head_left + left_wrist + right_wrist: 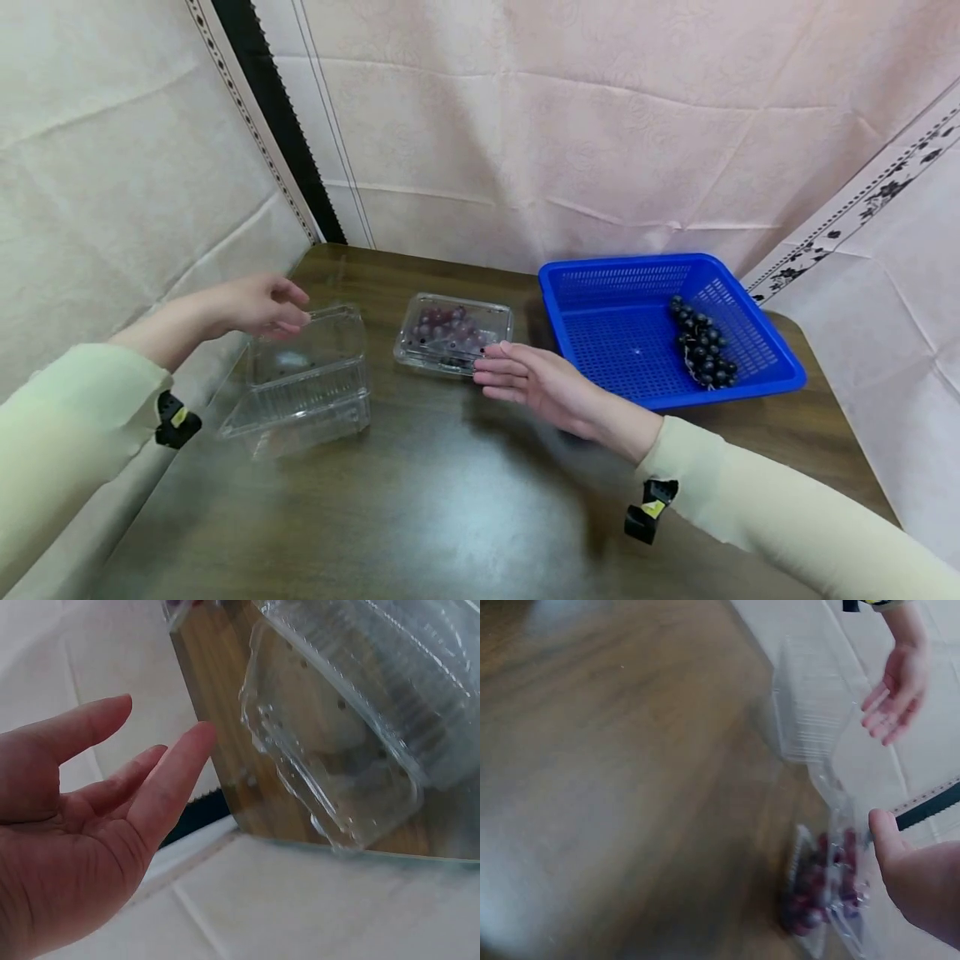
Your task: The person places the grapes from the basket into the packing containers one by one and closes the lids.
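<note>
A clear plastic clamshell box (453, 332) of reddish-purple grapes (442, 325) sits on the table with its lid down. My right hand (536, 385) is held at the box's near right corner, fingers straight and overlapping its edge in the head view; the right wrist view has the thumb above the box. To the left stands a clear plastic container (300, 383), its lid raised and no fruit visible inside. My left hand (97, 802) hovers beside that container's far left side, fingers loosely extended and holding nothing.
A blue perforated plastic basket (600, 333) stands at the back right, with a bunch of dark grapes (703, 343) along its right side. Pale patterned cloth (525, 133) hangs behind the wooden table (450, 500) and on both sides.
</note>
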`<act>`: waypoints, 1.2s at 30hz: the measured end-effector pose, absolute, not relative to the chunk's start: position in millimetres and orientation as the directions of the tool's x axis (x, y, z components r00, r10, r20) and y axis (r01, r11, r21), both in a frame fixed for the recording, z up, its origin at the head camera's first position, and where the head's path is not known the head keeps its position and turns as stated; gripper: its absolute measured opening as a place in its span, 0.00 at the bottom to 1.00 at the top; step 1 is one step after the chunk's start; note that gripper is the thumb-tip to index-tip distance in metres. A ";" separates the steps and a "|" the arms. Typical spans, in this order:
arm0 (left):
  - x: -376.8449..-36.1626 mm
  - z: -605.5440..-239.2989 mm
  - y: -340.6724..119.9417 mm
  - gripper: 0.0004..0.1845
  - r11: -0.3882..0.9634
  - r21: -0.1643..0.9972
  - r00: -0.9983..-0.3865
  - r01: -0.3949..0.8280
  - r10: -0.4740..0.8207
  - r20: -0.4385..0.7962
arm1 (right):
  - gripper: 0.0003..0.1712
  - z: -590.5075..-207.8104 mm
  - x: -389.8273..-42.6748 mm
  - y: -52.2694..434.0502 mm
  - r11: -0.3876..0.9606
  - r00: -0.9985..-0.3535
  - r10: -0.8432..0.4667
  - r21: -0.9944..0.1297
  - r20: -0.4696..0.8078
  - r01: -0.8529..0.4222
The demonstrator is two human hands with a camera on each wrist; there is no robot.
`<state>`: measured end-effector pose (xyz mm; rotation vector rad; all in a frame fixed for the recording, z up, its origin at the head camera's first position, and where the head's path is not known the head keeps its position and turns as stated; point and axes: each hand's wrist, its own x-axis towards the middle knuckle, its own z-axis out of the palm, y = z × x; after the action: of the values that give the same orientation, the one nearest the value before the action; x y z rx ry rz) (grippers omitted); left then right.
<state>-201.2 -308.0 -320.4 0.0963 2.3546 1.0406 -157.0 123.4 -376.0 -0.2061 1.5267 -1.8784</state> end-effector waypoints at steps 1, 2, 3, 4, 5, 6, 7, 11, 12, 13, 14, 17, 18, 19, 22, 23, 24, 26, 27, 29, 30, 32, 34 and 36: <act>-199.6 -320.2 -311.8 0.30 0.702 0.696 -0.842 -0.152 0.276 -0.463 | 0.34 -373.0 -158.7 125.7 -0.061 -0.747 -0.599 -0.914 -0.289 0.402; -198.0 -319.8 -315.6 0.30 0.708 0.690 -0.844 -0.149 0.273 -0.462 | 0.34 -370.0 -160.6 128.3 -0.057 -0.748 -0.601 -0.918 -0.282 0.393; -196.3 -319.0 -318.6 0.30 0.713 0.686 -0.846 -0.144 0.271 -0.459 | 0.34 -367.4 -162.5 130.9 -0.059 -0.751 -0.600 -0.921 -0.275 0.384; -194.6 -318.6 -321.7 0.29 0.723 0.678 -0.850 -0.133 0.269 -0.454 | 0.34 -365.0 -164.5 133.5 -0.060 -0.755 -0.597 -0.923 -0.272 0.379; -192.9 -318.6 -324.6 0.29 0.732 0.671 -0.853 -0.120 0.270 -0.446 | 0.34 -362.6 -166.4 136.1 -0.063 -0.760 -0.591 -0.925 -0.268 0.375; -191.2 -319.1 -327.4 0.29 0.742 0.662 -0.858 -0.107 0.267 -0.439 | 0.34 -359.9 -168.2 138.7 -0.064 -0.765 -0.586 -0.926 -0.266 0.371; -189.4 -319.9 -330.0 0.28 0.748 0.656 -0.863 -0.100 0.264 -0.432 | 0.34 -357.7 -170.3 141.6 -0.064 -0.769 -0.583 -0.929 -0.262 0.366; -180.7 -325.9 -340.8 0.28 0.751 0.653 -0.867 -0.100 0.257 -0.428 | 0.33 -348.8 -176.8 152.9 -0.068 -0.787 -0.562 -0.933 -0.256 0.353; -178.1 -327.3 -343.4 0.29 0.749 0.653 -0.866 -0.112 0.249 -0.434 | 0.33 -346.8 -178.5 155.8 -0.068 -0.791 -0.556 -0.935 -0.255 0.349; -175.4 -328.6 -346.6 0.29 0.749 0.652 -0.864 -0.118 0.246 -0.439 | 0.34 -345.2 -180.4 158.8 -0.067 -0.796 -0.550 -0.937 -0.251 0.342; -172.7 -329.7 -349.5 0.29 0.749 0.651 -0.862 -0.127 0.241 -0.445 | 0.34 -343.9 -182.4 161.9 -0.071 -0.803 -0.541 -0.938 -0.249 0.339; -164.9 -332.8 -358.3 0.30 0.751 0.646 -0.861 -0.140 0.230 -0.454 | 0.37 -340.8 -188.9 172.9 -0.078 -0.821 -0.521 -0.944 -0.235 0.320; -162.6 -334.0 -360.6 0.30 0.751 0.645 -0.862 -0.144 0.226 -0.455 | 0.37 -339.9 -190.9 176.8 -0.078 -0.828 -0.510 -0.945 -0.234 0.316; -160.4 -335.2 -363.1 0.29 0.753 0.643 -0.862 -0.142 0.226 -0.454 | 0.38 -339.4 -193.0 181.0 -0.075 -0.833 -0.502 -0.948 -0.233 0.310; -153.9 -340.2 -368.8 0.29 0.751 0.647 -0.866 -0.131 0.231 -0.443 | 0.38 -338.6 -198.7 193.6 -0.060 -0.848 -0.482 -0.957 -0.221 0.283; -151.5 -342.3 -370.2 0.29 0.750 0.649 -0.871 -0.125 0.231 -0.434 | 0.39 -338.5 -200.5 197.6 -0.049 -0.853 -0.474 -0.961 -0.218 0.273; -149.2 -344.7 -371.6 0.29 0.749 0.652 -0.876 -0.117 0.232 -0.424 | 0.39 -338.7 -202.4 201.6 -0.040 -0.857 -0.468 -0.964 -0.214 0.263; -144.4 -350.0 -373.5 0.29 0.751 0.652 -0.884 -0.108 0.228 -0.408 | 0.40 -339.3 -206.1 209.2 -0.026 -0.866 -0.454 -0.969 -0.208 0.247; -142.2 -353.0 -373.8 0.28 0.753 0.648 -0.887 -0.114 0.217 -0.408 | 0.41 -339.7 -207.8 212.7 -0.026 -0.871 -0.443 -0.969 -0.211 0.248; -138.2 -358.9 -374.4 0.28 0.759 0.639 -0.887 -0.125 0.204 -0.415 | 0.41 -340.2 -210.6 219.0 -0.026 -0.878 -0.424 -0.966 -0.222 0.257; -136.6 -361.7 -374.6 0.28 0.761 0.634 -0.884 -0.135 0.196 -0.424 | 0.41 -340.7 -212.0 221.9 -0.031 -0.880 -0.416 -0.964 -0.227 0.263; -133.7 -366.5 -375.0 0.29 0.764 0.624 -0.874 -0.164 0.180 -0.451 | 0.42 -340.9 -213.9 227.0 -0.042 -0.884 -0.405 -0.961 -0.234 0.274; -131.1 -370.5 -376.1 0.32 0.763 0.619 -0.866 -0.185 0.172 -0.470 | 0.42 -340.9 -215.3 231.3 -0.052 -0.886 -0.401 -0.959 -0.235 0.278; -128.7 -373.8 -377.1 0.33 0.758 0.618 -0.860 -0.206 0.162 -0.484 | 0.42 -340.5 -216.4 235.1 -0.049 -0.888 -0.398 -0.961 -0.230 0.271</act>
<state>-128.7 -377.1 -373.8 -0.0327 2.4311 0.9386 -216.4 235.1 -340.5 -0.1342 1.7857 -1.9865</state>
